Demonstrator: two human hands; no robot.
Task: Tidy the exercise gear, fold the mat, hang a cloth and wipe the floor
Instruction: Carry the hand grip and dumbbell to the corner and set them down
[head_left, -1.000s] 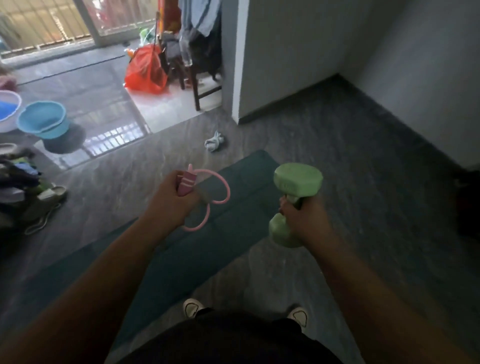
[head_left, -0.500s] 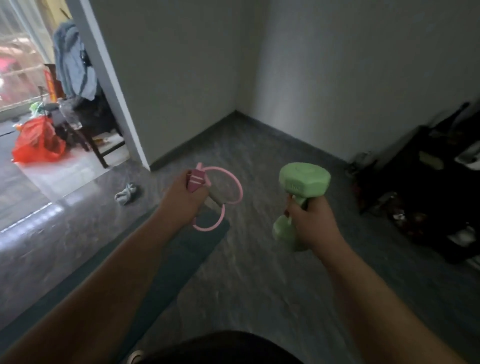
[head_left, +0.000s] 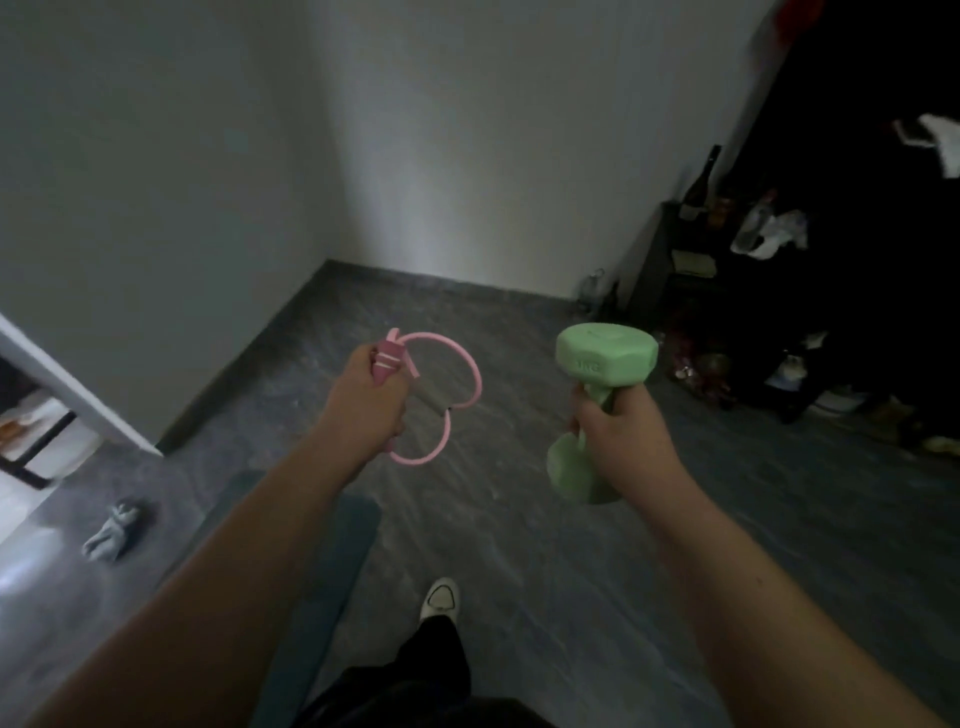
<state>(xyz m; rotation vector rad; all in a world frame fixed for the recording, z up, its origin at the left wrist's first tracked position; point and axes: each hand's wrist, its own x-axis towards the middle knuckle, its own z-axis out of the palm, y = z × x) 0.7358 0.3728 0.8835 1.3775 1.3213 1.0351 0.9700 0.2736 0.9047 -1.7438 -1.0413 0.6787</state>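
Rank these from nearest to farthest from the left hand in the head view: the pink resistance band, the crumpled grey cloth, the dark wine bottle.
1. The pink resistance band, held in the left hand itself.
2. The crumpled grey cloth, on the floor down to that hand's left.
3. The dark wine bottle, upright on the dark shelf unit far to the right by the wall.

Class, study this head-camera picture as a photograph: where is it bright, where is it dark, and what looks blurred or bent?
Head view: dim overall; brightest at the far left edge, where daylight glares on the floor; the shelf at right sinks into near-black. The floor is streaked with motion blur, while the green dumbbell and pink resistance band stay fairly sharp. Wide-angle distortion bends the wall edges and stretches both forearms.
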